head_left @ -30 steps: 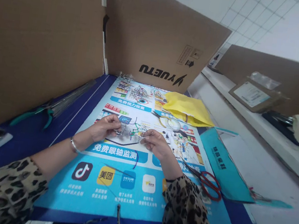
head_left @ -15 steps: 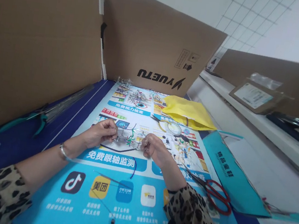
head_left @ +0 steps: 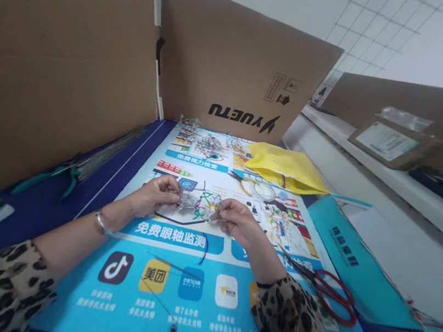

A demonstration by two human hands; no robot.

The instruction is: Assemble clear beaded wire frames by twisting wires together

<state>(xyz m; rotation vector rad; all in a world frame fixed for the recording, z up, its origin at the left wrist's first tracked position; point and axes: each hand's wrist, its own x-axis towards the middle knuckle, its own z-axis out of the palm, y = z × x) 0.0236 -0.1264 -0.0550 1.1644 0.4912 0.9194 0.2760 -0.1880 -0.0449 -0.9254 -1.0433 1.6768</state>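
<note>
- The bundle: a tangle of thin, silvery, partly see-through strands with small green loops showing among them, set directly between my two hands above a bright blue, printed sheet (whether the green is tied to the strands or lies just beneath, I cannot tell).
- Long axis: crosswise, running from my left fingertips to my right, the right end slightly nearer my body.
- My left hand, a plain silver bangle at its wrist: thumb and fingers pinched together on the left end of the bundle.
- My right hand: likewise pinching, on the right end; the exact strand gripped is too fine to make out.
- Nearer hand: both touch the bundle, but the green loops sit closer to my right fingertips than to my left.
- Near side: a short, curved purple cord lies on the sheet, nearer my body than the bundle.
- Right side: a pair of scissors with red looped handles lies slantwise beside my right forearm, blades pointing away from me, apart from both hands.
- Left side: teal-handled metal pliers lie well apart from my left hand, handles spread.
</note>
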